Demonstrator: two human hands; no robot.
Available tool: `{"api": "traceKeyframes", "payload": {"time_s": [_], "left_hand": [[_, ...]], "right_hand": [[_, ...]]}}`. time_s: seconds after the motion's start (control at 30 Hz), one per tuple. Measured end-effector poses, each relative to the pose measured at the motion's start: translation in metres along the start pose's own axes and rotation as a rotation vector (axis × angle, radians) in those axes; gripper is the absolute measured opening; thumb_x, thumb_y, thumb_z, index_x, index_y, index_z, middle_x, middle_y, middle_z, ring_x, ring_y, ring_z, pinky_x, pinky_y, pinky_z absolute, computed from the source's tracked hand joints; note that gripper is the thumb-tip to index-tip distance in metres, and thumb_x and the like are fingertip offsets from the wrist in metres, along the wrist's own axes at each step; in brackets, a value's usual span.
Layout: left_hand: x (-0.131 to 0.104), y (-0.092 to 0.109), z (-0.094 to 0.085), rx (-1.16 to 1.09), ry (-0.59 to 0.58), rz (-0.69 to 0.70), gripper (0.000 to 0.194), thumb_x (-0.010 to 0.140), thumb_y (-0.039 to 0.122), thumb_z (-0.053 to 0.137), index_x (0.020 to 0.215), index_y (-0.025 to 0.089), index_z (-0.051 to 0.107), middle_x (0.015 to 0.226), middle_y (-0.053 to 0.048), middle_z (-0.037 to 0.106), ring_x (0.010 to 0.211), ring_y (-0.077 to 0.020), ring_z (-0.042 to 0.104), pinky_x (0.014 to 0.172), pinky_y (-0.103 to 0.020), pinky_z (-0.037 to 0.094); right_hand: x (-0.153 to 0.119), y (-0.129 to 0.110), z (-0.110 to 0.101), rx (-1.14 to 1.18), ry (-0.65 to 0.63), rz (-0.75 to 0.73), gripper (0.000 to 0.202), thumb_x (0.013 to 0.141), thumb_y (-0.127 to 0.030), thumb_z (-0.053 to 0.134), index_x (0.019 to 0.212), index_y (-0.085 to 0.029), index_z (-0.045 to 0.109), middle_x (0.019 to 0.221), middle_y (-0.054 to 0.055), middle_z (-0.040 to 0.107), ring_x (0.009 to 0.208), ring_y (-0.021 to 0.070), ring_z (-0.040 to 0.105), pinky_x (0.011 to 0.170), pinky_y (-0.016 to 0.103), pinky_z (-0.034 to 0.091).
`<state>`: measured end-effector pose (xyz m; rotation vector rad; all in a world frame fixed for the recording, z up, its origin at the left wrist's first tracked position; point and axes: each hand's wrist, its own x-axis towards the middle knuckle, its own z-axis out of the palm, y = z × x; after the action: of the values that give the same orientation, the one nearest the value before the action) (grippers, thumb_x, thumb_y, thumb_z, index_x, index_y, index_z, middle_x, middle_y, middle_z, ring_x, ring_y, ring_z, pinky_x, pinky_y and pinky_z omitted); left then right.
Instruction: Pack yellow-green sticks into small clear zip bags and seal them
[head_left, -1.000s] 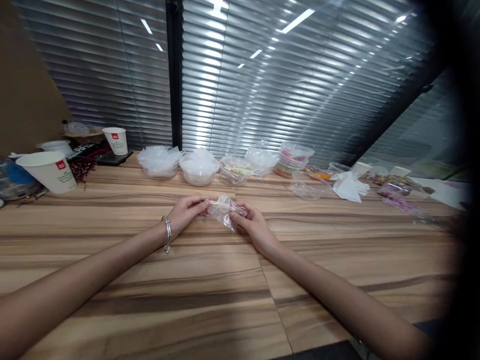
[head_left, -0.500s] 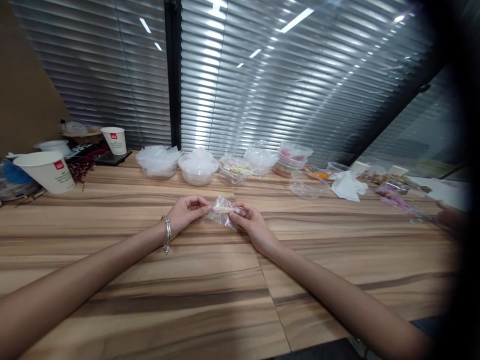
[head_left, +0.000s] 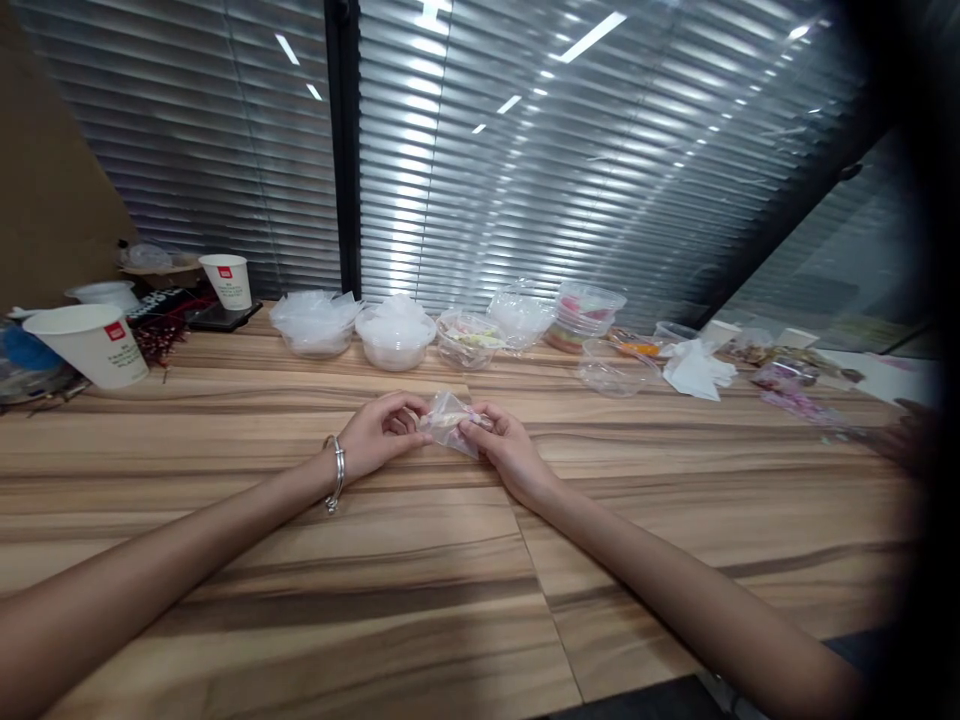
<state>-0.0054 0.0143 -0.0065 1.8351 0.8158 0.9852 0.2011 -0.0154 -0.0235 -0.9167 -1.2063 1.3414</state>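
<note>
A small clear plastic bag (head_left: pixel 452 425) with something pale and pinkish in it is held between both hands over the wooden table (head_left: pixel 420 580). My left hand (head_left: pixel 379 432), with a silver bracelet at the wrist, pinches the bag's left edge between thumb and fingers. On the other side, my right hand (head_left: pixel 511 448) grips the bag's right part, its thumb lying on top. The contents are too small to make out.
Behind the hands stand bowls of clear bags (head_left: pixel 394 335), a bowl with wrapped items (head_left: pixel 469 342) and stacked tubs (head_left: pixel 589 312). White gloves (head_left: pixel 697 368) lie right of them. Paper cups (head_left: pixel 94 345) stand left. Another person's blurred hand (head_left: pixel 904 435) is at far right.
My left hand has shifted slightly right, its fingertips now further over the bag. The bag has turned a little. The other person's hand at far right has moved slightly.
</note>
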Motion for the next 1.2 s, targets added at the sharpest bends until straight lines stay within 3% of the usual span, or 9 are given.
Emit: {"api": "traceKeyframes", "payload": {"time_s": [0.13,0.4,0.63,0.83,1.2], "left_hand": [[0.001,0.001,-0.003,0.091,0.025,0.069,0.027,0.072,0.036,0.067,0.091,0.016,0.065,0.093,-0.005,0.059,0.076,-0.0140,0.054,0.068,-0.025,0.045],[0.002,-0.007,-0.006,0.043,-0.002,0.077,0.022,0.073,0.035,0.066,0.088,0.018,0.068,0.101,-0.007,0.057,0.088,-0.0169,0.056,0.074,-0.026,0.045],[0.002,-0.006,-0.005,0.067,-0.106,0.075,0.027,0.077,0.035,0.061,0.100,0.022,0.067,0.111,-0.007,0.053,0.094,-0.0181,0.054,0.079,-0.028,0.046],[0.000,0.004,-0.005,0.173,-0.283,0.130,0.038,0.077,0.033,0.062,0.114,0.025,0.062,0.114,-0.008,0.053,0.101,-0.0204,0.053,0.085,-0.030,0.045],[-0.001,0.004,-0.005,0.256,-0.388,0.230,0.044,0.082,0.029,0.056,0.126,0.031,0.051,0.130,-0.005,0.048,0.119,-0.0218,0.043,0.102,-0.035,0.031]], "right_hand": [[-0.001,-0.001,0.001,-0.005,-0.003,-0.004,0.027,0.071,-0.035,0.070,0.089,-0.020,0.057,0.083,0.002,0.066,0.074,0.0158,0.058,0.068,0.027,0.043],[-0.002,-0.001,0.002,-0.043,0.004,-0.004,0.026,0.072,-0.037,0.069,0.089,-0.021,0.057,0.079,0.000,0.064,0.067,0.0144,0.055,0.060,0.024,0.039],[-0.001,-0.001,0.000,-0.046,-0.011,0.005,0.026,0.072,-0.037,0.068,0.089,-0.020,0.058,0.080,0.002,0.064,0.069,0.0152,0.056,0.063,0.026,0.041],[-0.005,-0.005,0.003,-0.085,-0.091,0.005,0.026,0.072,-0.037,0.068,0.091,-0.022,0.058,0.080,0.000,0.063,0.068,0.0139,0.055,0.064,0.025,0.041],[-0.010,-0.011,0.007,-0.160,-0.125,-0.010,0.028,0.073,-0.041,0.066,0.094,-0.023,0.058,0.085,0.001,0.064,0.075,0.0167,0.058,0.068,0.028,0.044]]}}
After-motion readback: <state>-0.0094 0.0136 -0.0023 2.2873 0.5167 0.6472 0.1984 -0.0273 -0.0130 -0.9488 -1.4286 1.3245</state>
